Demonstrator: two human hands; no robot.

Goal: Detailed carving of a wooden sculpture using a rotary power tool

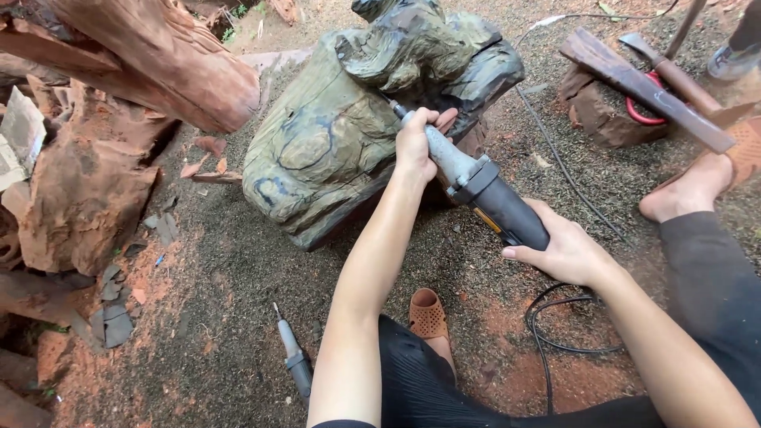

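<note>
A corded die grinder [476,186] with a grey metal neck and black body points up and left at a large dark, greenish carved wood block [333,143]. My left hand [418,143] wraps around the grinder's neck near the tip, which touches the dark carved upper part of the block. My right hand [559,246] grips the black rear body, where the black cord [547,325] leaves and loops over the ground.
A second small grinder [293,361] lies on the dirt near my left elbow. Reddish logs and stumps [119,95] stand at left. An axe [666,67] and a plank rest on a stump at top right. My bare foot [690,190] and an orange sandal [428,317] are nearby.
</note>
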